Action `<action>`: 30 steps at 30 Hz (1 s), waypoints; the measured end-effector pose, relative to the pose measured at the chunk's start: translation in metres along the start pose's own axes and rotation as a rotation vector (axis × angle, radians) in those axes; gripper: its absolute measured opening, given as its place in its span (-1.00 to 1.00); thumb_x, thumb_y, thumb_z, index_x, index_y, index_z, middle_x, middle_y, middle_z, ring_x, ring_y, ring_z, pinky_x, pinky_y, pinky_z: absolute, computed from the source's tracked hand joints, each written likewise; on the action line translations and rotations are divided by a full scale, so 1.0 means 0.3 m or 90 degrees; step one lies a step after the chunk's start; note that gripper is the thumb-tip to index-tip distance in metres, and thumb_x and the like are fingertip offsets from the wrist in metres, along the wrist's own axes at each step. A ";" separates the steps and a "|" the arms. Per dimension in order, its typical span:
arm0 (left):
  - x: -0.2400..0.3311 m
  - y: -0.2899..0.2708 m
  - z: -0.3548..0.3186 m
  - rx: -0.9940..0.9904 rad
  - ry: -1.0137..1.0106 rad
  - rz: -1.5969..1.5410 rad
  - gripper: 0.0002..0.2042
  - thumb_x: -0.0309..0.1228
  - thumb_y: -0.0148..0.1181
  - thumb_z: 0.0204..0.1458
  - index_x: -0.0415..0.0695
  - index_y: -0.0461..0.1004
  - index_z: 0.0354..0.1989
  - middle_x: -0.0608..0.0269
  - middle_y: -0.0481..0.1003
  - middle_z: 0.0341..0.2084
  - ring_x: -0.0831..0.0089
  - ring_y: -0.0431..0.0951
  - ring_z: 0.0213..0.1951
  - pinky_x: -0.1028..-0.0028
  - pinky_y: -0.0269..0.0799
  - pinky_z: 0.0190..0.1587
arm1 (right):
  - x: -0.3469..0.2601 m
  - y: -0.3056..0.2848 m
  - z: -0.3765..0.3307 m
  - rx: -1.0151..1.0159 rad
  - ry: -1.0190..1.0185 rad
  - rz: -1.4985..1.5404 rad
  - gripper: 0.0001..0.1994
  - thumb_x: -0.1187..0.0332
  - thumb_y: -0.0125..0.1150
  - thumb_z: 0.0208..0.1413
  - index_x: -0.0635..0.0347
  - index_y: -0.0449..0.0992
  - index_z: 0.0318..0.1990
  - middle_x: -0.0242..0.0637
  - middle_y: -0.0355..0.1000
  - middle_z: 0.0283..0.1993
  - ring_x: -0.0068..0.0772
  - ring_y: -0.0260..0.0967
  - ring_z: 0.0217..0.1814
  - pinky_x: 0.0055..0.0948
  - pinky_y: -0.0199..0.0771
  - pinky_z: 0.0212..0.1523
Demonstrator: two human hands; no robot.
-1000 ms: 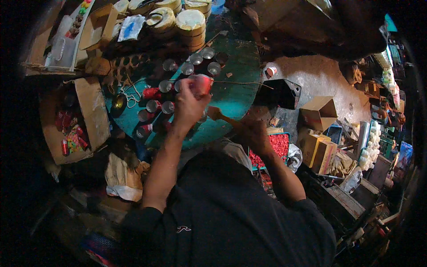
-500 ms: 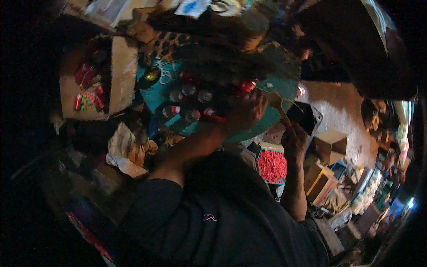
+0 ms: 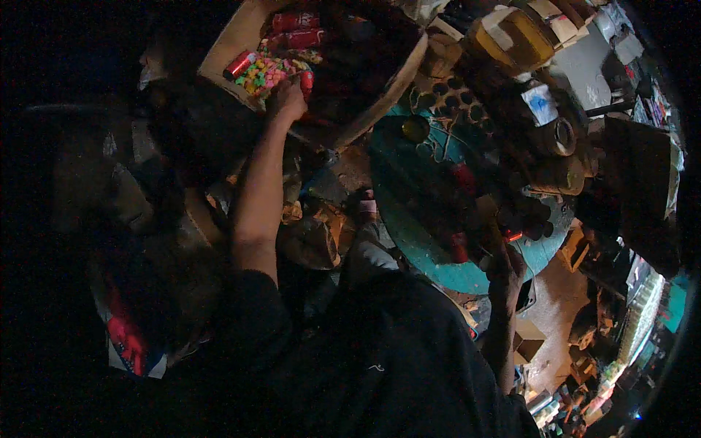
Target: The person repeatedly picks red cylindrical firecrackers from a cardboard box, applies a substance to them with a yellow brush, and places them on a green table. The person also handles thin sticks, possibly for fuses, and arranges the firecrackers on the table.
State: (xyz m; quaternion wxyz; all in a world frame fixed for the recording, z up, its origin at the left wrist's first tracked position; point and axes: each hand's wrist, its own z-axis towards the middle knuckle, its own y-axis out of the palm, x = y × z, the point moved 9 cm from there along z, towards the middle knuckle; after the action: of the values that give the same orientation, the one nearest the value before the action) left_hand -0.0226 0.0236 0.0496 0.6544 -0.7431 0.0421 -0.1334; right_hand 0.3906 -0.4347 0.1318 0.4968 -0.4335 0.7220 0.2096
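Observation:
My left hand (image 3: 290,101) reaches into a cardboard box (image 3: 219,55) at the upper left. Its fingers are closed on a small red cylinder (image 3: 307,79), which looks like a can. Beside it, pink, green and yellow pieces (image 3: 270,75) lie in the box with several red cans (image 3: 296,38). Over the right part of a round teal table (image 3: 416,252) is my right hand (image 3: 505,264), dim and partly in shadow. A spoon (image 3: 485,209) shows faintly above its closed fingers. Near that hand a red can (image 3: 513,235) catches light, and another red can (image 3: 458,247) stands nearby.
A holed tray (image 3: 456,98) and a yellowish round object (image 3: 415,128) lie at the table's far side. Behind them are a yellow container (image 3: 511,40) and a roll of tape (image 3: 564,136). An open carton (image 3: 527,340) sits on the floor at right.
The view has swung left. My left hand has gone from the red cans on the table into the cardboard box. My right hand with the spoon is now over the table.

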 end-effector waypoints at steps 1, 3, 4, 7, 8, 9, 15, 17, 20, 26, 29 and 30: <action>-0.102 0.092 0.087 -0.053 -0.038 0.019 -0.48 -0.40 0.10 0.06 -0.23 0.25 0.24 -0.27 0.41 0.05 -0.07 0.39 0.15 0.10 0.31 0.20 | -0.018 0.054 0.001 -0.018 -0.010 -0.015 -0.84 0.26 0.15 0.25 0.14 0.47 -0.31 -0.58 0.22 -0.57 -0.75 0.05 -0.64 -0.61 -0.02 -0.66; -0.349 0.313 0.219 -0.151 -0.125 0.061 -0.41 -0.27 0.11 0.07 -0.22 0.19 0.29 -0.30 0.38 0.10 -0.05 0.39 0.17 0.10 0.30 0.21 | -0.040 0.148 0.027 -0.026 0.021 0.025 -0.82 0.26 0.15 0.26 0.15 0.47 -0.32 -0.57 0.22 -0.58 -0.75 0.05 -0.65 -0.61 -0.01 -0.66; -0.359 0.363 0.271 -0.185 -0.135 0.061 -0.42 -0.28 0.11 0.07 -0.21 0.20 0.28 -0.27 0.39 0.08 -0.03 0.41 0.15 0.10 0.32 0.19 | -0.036 0.190 0.021 -0.011 0.041 0.045 -0.81 0.26 0.14 0.27 0.16 0.47 -0.33 -0.57 0.22 -0.59 -0.74 0.06 -0.65 -0.61 -0.01 -0.66; -0.270 0.361 0.329 -0.220 -0.103 0.023 -0.45 -0.29 0.13 0.06 -0.20 0.24 0.24 -0.20 0.43 0.03 0.01 0.44 0.10 0.12 0.36 0.12 | -0.061 0.268 -0.004 0.020 0.019 -0.010 -0.79 0.24 0.14 0.28 0.20 0.50 -0.31 -0.56 0.23 -0.61 -0.73 0.07 -0.65 -0.60 0.01 -0.66; -0.267 0.355 0.340 -0.222 -0.095 0.012 -0.46 -0.29 0.14 0.06 -0.19 0.25 0.22 -0.17 0.44 0.02 0.03 0.46 0.08 0.13 0.38 0.10 | -0.060 0.294 -0.004 0.014 0.021 -0.007 -0.78 0.24 0.14 0.28 0.20 0.51 -0.30 -0.56 0.23 -0.61 -0.73 0.07 -0.65 -0.60 0.01 -0.66; -0.266 0.347 0.349 -0.223 -0.088 0.000 -0.47 -0.30 0.15 0.05 -0.19 0.27 0.21 -0.15 0.46 0.00 0.04 0.47 0.06 0.13 0.39 0.08 | -0.059 0.318 -0.004 0.017 0.034 0.006 -0.78 0.25 0.14 0.28 0.20 0.49 -0.32 -0.56 0.22 -0.61 -0.73 0.07 -0.65 -0.60 0.01 -0.65; -0.382 0.335 0.411 -0.215 -0.097 -0.152 -0.54 -0.32 0.19 0.03 -0.15 0.35 0.13 0.00 0.53 -0.10 0.13 0.55 -0.06 0.17 0.48 -0.05 | -0.063 0.424 0.013 -0.016 0.007 0.013 -0.76 0.23 0.09 0.30 0.25 0.51 -0.24 -0.55 0.22 -0.60 -0.75 0.04 -0.67 -0.61 -0.02 -0.67; -0.442 0.288 0.402 -0.202 -0.114 -0.370 -0.56 -0.32 0.20 0.02 -0.14 0.38 0.10 0.05 0.56 -0.13 0.16 0.57 -0.10 0.18 0.51 -0.09 | -0.047 0.437 0.018 -0.008 0.019 0.017 -0.75 0.23 0.10 0.30 0.27 0.52 -0.22 -0.56 0.22 -0.60 -0.74 0.05 -0.67 -0.61 -0.02 -0.67; -0.234 -0.001 0.290 -0.305 -0.186 -0.859 -0.66 -0.34 0.27 0.00 -0.09 0.46 -0.02 0.16 0.56 -0.24 0.29 0.56 -0.21 0.29 0.54 -0.22 | -0.046 0.445 -0.004 0.018 0.028 0.050 -0.73 0.22 0.10 0.30 0.29 0.53 -0.17 -0.54 0.26 -0.58 -0.73 0.09 -0.64 -0.61 0.02 -0.65; -0.051 -0.138 0.134 -0.185 -0.291 -1.415 -0.71 -0.19 0.23 0.12 -0.06 0.49 -0.08 0.17 0.54 -0.17 0.27 0.54 -0.13 0.30 0.55 -0.22 | -0.265 0.679 0.035 -0.022 -0.034 -0.043 -0.77 0.32 0.15 0.26 0.32 0.56 -0.11 -0.42 0.42 -0.46 -0.61 0.25 -0.52 -0.51 0.25 -0.52; 0.057 -0.131 0.006 -0.253 -0.282 -1.515 -0.79 -0.23 0.22 0.14 -0.02 0.50 -0.13 0.16 0.57 -0.19 0.29 0.57 -0.13 0.24 0.56 -0.23 | -0.510 0.872 0.048 -0.042 -0.493 -0.411 -0.73 0.48 0.26 0.04 0.30 0.56 -0.06 -0.24 0.48 -0.43 -0.34 0.41 -0.47 -0.37 0.43 -0.46; 0.085 -0.103 -0.022 -0.318 -0.282 -1.520 -0.79 -0.22 0.20 0.15 -0.02 0.50 -0.12 0.14 0.56 -0.17 0.29 0.57 -0.11 0.23 0.56 -0.21 | -0.564 0.922 0.047 -0.056 -0.559 -0.443 -0.67 0.45 0.28 -0.03 0.29 0.55 -0.04 -0.21 0.48 -0.39 -0.30 0.42 -0.44 -0.35 0.44 -0.47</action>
State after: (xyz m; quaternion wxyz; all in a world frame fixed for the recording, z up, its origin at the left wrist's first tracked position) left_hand -0.0032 0.0157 0.0844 -0.0435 -0.4272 -0.7483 -0.5057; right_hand 0.1896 -0.2053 0.2427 0.7721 -0.5385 0.2521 0.2245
